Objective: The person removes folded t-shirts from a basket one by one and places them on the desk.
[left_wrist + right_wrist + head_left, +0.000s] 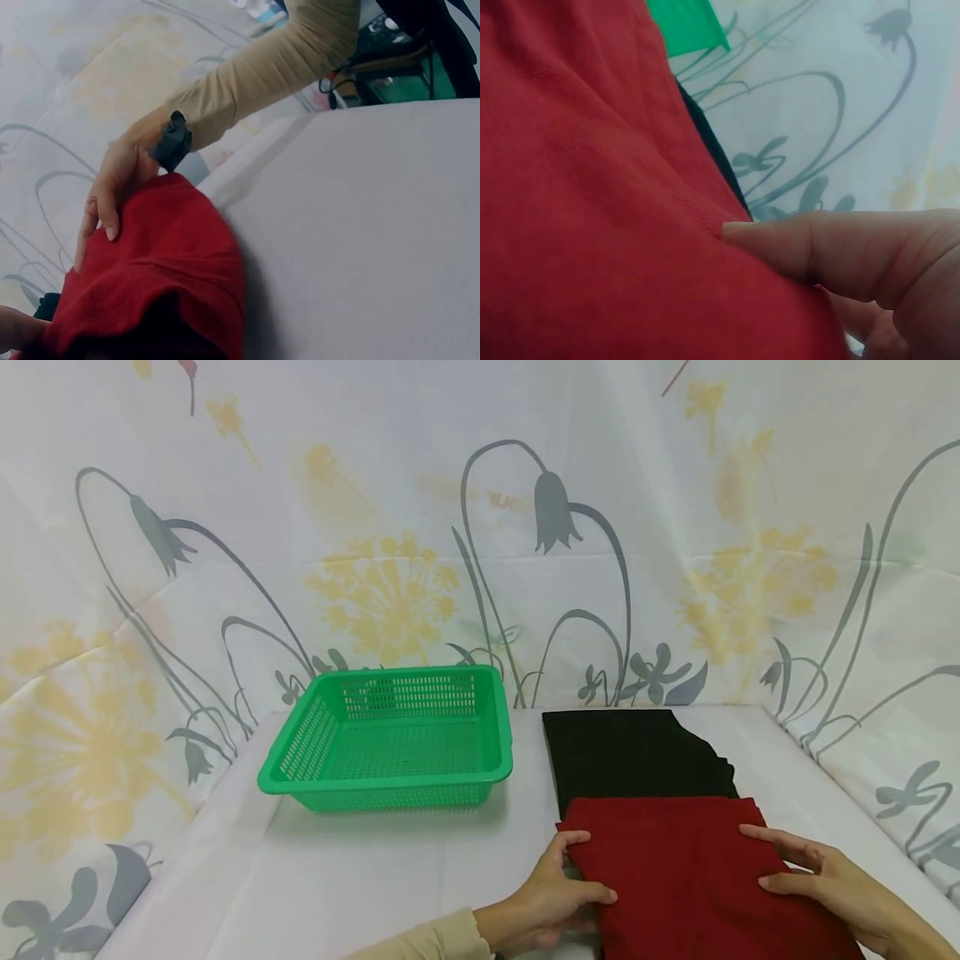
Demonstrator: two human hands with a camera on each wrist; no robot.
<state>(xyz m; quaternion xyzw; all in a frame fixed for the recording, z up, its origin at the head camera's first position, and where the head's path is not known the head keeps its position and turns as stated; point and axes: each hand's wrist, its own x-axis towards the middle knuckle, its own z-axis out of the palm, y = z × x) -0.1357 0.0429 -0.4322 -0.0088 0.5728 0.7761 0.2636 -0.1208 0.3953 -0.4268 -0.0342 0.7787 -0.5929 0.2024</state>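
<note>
A folded red garment [675, 868] lies at the front right, overlapping the near part of a folded black garment [630, 756]. My left hand [551, 893] grips its left side, with the thumb over the top and the index finger along the edge. On the opposite side my right hand [832, 881] holds the garment, thumb on top and other fingers at the edge. In the right wrist view, the thumb [780, 244] presses into the red cloth. The left wrist view shows the garment's near end bulging up, with a dark hollow beneath a fold.
A green plastic basket [495, 768] with slotted walls stands on the white table [360, 877], left of the garments. Behind and beside the table hangs a white curtain [420, 468] printed with flowers. A dark chair frame [390, 60] shows beyond the table edge.
</note>
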